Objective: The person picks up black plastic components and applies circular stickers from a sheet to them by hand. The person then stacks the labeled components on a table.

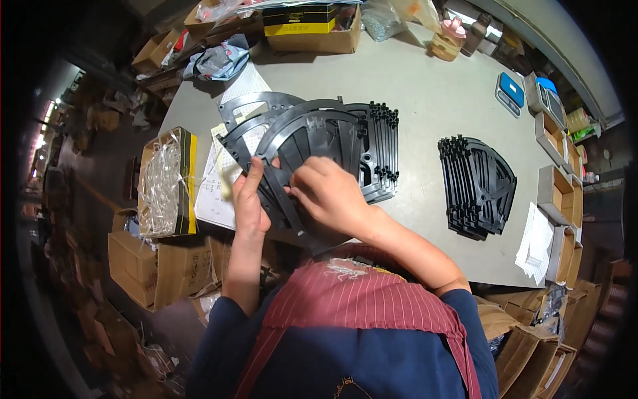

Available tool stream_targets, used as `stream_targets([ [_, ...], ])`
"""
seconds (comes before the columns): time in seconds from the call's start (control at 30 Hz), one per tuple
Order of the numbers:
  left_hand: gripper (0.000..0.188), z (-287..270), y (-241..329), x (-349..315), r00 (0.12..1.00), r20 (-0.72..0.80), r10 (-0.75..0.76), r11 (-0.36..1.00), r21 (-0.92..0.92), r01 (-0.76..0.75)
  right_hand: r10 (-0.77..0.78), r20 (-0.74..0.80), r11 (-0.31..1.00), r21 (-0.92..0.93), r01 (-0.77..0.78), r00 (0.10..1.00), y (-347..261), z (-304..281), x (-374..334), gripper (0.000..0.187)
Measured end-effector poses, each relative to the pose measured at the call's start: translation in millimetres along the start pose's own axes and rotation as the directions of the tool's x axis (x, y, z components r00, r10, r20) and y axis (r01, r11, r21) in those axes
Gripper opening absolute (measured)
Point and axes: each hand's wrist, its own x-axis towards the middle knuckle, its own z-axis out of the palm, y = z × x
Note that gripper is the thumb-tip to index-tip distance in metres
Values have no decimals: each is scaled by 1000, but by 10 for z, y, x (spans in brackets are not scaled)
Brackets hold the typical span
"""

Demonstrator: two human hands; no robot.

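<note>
A black fan-shaped plastic frame with a curved rim is tilted up in front of me. My left hand grips its lower left edge, thumb up along the near side. My right hand is closed in a pinch close against the frame's lower middle; whatever its fingertips hold is hidden. Behind the held frame, another black curved frame lies on the table. Just right of it stands a stack of black fan-shaped parts with small knobs along the edges.
A second stack of black fan-shaped parts rests farther right on the grey table. An open box of clear plastic pieces sits left, beside papers. A blue-topped scale and small cardboard trays line the right edge.
</note>
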Motion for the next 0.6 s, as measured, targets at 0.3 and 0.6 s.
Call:
stream_targets([
  [0.3,53,-373,94,53,990,-133,48,991,-121,-64,224,-252,956,-130,-262,942,508,-109,33,54],
  [0.6,36,-433,301,13,903,-201,381,922,156,-354,606,-46,644,615,-456,794,1215,-87,170,30],
])
